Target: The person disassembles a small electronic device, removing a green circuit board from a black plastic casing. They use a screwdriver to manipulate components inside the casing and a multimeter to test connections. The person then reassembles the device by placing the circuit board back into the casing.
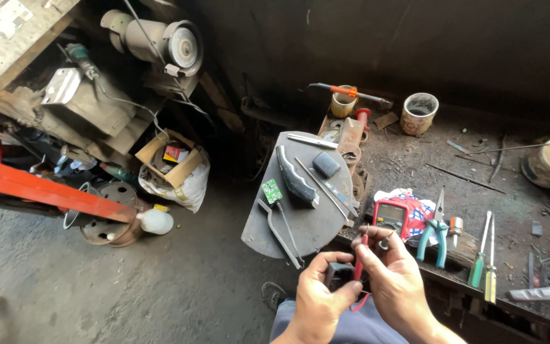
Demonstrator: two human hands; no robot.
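We see left hand [318,299] clenched on small dark boxy part [337,274], held over lap, just off worktop's [415,159] near edge. Right hand [394,280] grip pinches thin red test probe [359,262], tip touching part. Red-cased multimeter [390,218] lies near edge on worktop, beside teal-handled pliers [434,236] and green screwdrivers [480,255].

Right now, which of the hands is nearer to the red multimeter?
Right. The right hand is just below the red multimeter, almost touching; the left hand is lower and further left.
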